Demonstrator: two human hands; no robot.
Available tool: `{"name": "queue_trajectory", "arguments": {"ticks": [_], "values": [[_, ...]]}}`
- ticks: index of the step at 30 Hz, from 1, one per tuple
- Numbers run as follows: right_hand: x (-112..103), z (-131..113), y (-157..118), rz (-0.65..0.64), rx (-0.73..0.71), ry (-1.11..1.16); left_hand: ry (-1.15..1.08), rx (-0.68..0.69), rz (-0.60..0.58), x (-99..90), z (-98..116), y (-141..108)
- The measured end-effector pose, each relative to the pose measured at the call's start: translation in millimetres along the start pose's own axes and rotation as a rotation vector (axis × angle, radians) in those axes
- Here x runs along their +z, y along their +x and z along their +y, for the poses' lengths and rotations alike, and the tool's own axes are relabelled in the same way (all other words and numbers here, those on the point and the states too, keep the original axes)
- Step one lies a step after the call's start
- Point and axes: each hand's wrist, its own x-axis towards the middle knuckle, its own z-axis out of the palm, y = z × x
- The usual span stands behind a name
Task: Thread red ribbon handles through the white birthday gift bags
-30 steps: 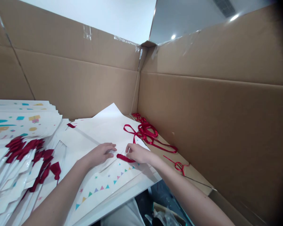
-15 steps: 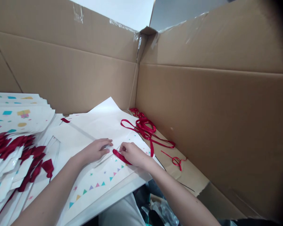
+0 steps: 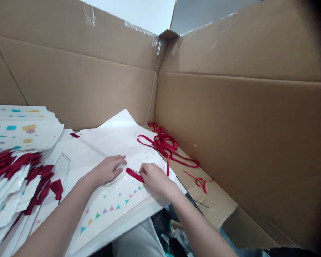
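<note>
My left hand [image 3: 108, 170] lies on a white sheet [image 3: 107, 137] printed with small coloured triangles and stars, its fingers spread and holding nothing. Just right of it, my right hand [image 3: 153, 175] pinches a thin dark needle-like rod [image 3: 134, 171]. A red ribbon strip [image 3: 134, 175] runs beside the rod, from near my left fingertips to under my right fingers. Whether the ribbon is also gripped is hidden.
Tangled red ribbon [image 3: 166, 142] lies behind my right hand, with a small red coil [image 3: 200, 182] on cardboard. Stacked printed sheets [image 3: 42, 137] with dark red ribbon ends [image 3: 42, 178] fill the left. Tall cardboard walls [image 3: 230, 125] stand behind and right.
My right hand has shifted slightly right, and more of the thin rod shows between the hands. My left hand has moved slightly left and stays spread.
</note>
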Motion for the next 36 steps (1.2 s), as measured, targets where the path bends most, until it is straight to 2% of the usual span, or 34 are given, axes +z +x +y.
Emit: {"name": "queue_trajectory", "arguments": {"ticks": [3,7,10,15,18,26,28,32,36], "values": [[3,-5,3,0.025,0.005,-0.063,0.026,-0.053,-0.016,-1.6,0,-2],[1,15,-17,0.054,-0.015,-0.075,0.094,-0.087,-0.112,-0.6,-4,-2],[4,26,-29,0.089,0.011,-0.061,0.124,-0.054,-0.125,4.3,-7,0],[15,6,-13,0.115,-0.032,-0.061,0.149,-0.003,-0.091,13.6,-13,0],[13,-3,-7,0.107,-0.029,-0.053,0.121,0.021,-0.063,16.4,-17,-1],[6,31,-50,0.08,0.042,-0.004,0.07,0.011,-0.077,17.3,-17,-1],[10,29,-47,0.088,0.045,-0.043,0.071,-0.005,-0.082,17.2,-15,-1],[16,8,-20,0.087,0.017,-0.126,0.068,0.005,-0.066,17.4,-13,-2],[14,-6,-4,0.071,-0.021,-0.174,0.071,-0.007,-0.071,16.4,-12,-3]]}}
